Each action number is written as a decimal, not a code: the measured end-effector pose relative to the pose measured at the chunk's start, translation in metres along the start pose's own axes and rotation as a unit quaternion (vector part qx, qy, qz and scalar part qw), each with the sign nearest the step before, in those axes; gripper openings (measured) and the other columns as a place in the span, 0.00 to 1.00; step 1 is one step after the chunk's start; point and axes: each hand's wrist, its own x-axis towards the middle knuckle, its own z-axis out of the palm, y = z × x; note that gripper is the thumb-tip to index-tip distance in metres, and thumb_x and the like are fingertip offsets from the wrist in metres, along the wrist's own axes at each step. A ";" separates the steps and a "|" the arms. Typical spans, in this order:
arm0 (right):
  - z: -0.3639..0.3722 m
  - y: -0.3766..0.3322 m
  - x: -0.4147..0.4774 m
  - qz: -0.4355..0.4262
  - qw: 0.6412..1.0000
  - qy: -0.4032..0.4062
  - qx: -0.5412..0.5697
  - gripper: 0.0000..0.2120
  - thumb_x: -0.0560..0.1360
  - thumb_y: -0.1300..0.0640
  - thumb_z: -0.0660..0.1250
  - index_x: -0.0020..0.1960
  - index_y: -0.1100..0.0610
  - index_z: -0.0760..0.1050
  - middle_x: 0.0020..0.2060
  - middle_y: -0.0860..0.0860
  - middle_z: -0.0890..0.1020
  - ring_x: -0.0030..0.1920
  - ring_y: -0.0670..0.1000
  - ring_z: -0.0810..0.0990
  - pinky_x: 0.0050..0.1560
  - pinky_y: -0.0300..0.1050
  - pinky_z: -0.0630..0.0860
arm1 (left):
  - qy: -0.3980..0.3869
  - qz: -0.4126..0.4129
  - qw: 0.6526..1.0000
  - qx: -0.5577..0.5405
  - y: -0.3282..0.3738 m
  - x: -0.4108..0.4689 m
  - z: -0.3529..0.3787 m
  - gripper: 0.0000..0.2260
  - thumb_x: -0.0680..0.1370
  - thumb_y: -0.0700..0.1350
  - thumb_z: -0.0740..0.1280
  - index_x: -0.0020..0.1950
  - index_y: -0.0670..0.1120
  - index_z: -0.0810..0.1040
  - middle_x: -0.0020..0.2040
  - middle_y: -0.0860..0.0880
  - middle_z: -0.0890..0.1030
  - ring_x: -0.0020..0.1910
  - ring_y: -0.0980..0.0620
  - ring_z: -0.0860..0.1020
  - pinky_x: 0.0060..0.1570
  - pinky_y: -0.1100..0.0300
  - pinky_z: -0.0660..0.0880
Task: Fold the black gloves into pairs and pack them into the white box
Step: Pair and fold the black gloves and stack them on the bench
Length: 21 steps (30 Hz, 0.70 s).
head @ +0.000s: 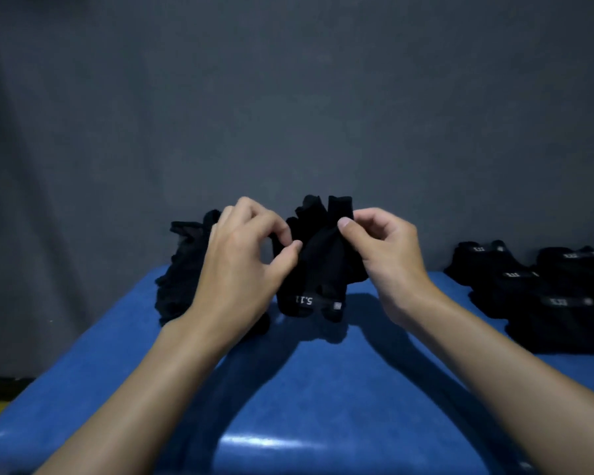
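Over the blue tabletop [323, 389], line up the held gloves [319, 265] edge to edge before you fold, & don't let the labelled strap at the bottom twist. Your left hand [240, 265] is curled, thumb & forefinger pinching the gloves' left edge; your right hand [384, 255] pinches the right edge near the top, other fingers tucked in. Further back: loose heap [182, 269] at left, folded pairs [546, 296] at right, both on the tabletop. White box isn't in view

Bare hands [240, 269] [388, 262], bare forearms [144, 389], short fingernails [344, 222]
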 end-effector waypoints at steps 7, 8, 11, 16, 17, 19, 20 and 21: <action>-0.054 0.004 -0.003 -0.007 0.999 -0.017 -0.041 0.03 0.76 0.61 0.69 0.44 0.57 0.81 0.37 0.50 0.85 0.38 0.45 0.83 0.39 0.39 0.77 | -0.114 -0.106 0.970 -0.185 0.036 0.007 0.058 0.08 0.81 0.48 0.65 0.49 0.53 0.84 0.40 0.60 0.84 0.41 0.62 0.81 0.43 0.67 0.75; -0.058 0.006 -0.005 -0.008 0.998 -0.038 -0.051 0.04 0.77 0.61 0.69 0.45 0.56 0.82 0.38 0.50 0.86 0.39 0.44 0.83 0.40 0.38 0.77 | -0.130 -0.141 0.955 -0.226 0.039 0.008 0.066 0.08 0.81 0.48 0.64 0.50 0.53 0.84 0.42 0.60 0.85 0.44 0.61 0.82 0.46 0.64 0.77; -0.066 0.015 -0.008 -0.014 0.988 -0.101 -0.116 0.07 0.78 0.62 0.66 0.49 0.57 0.83 0.46 0.50 0.85 0.46 0.46 0.83 0.48 0.39 0.77 | -0.139 -0.242 0.895 -0.346 0.044 0.010 0.083 0.08 0.81 0.47 0.65 0.48 0.49 0.83 0.42 0.54 0.85 0.47 0.53 0.84 0.47 0.56 0.81; -0.071 0.016 -0.009 -0.032 0.986 -0.111 -0.118 0.11 0.78 0.68 0.62 0.49 0.57 0.82 0.46 0.49 0.84 0.45 0.40 0.80 0.48 0.31 0.73 | -0.106 -0.283 0.868 -0.394 0.040 0.009 0.095 0.04 0.80 0.40 0.67 0.50 0.43 0.81 0.41 0.51 0.85 0.41 0.57 0.81 0.40 0.61 0.77; -0.073 0.017 -0.006 -0.044 0.988 -0.071 -0.129 0.11 0.78 0.68 0.63 0.49 0.55 0.81 0.46 0.48 0.83 0.46 0.40 0.80 0.48 0.32 0.73 | -0.102 -0.289 0.865 -0.397 0.038 0.009 0.095 0.05 0.81 0.38 0.66 0.50 0.43 0.81 0.40 0.51 0.85 0.39 0.57 0.81 0.37 0.62 0.77; -0.080 0.023 -0.001 -0.039 0.986 -0.005 -0.165 0.10 0.76 0.64 0.67 0.54 0.52 0.78 0.50 0.48 0.82 0.52 0.43 0.79 0.53 0.36 0.73 | -0.097 -0.295 0.858 -0.410 0.035 0.009 0.094 0.06 0.82 0.37 0.63 0.51 0.43 0.80 0.39 0.52 0.85 0.36 0.57 0.81 0.32 0.64 0.76; -0.083 0.025 0.000 -0.012 0.986 0.001 -0.163 0.11 0.76 0.61 0.69 0.56 0.50 0.76 0.52 0.48 0.80 0.54 0.44 0.78 0.54 0.38 0.73 | -0.095 -0.300 0.848 -0.427 0.034 0.010 0.091 0.07 0.82 0.37 0.63 0.51 0.43 0.80 0.40 0.51 0.85 0.37 0.56 0.81 0.32 0.64 0.76; -0.086 0.026 0.001 0.025 0.991 -0.012 -0.132 0.13 0.76 0.59 0.70 0.58 0.49 0.73 0.53 0.49 0.80 0.55 0.45 0.78 0.54 0.39 0.74 | -0.096 -0.307 0.833 -0.451 0.033 0.011 0.089 0.08 0.82 0.37 0.62 0.52 0.42 0.81 0.41 0.49 0.85 0.37 0.54 0.82 0.33 0.63 0.77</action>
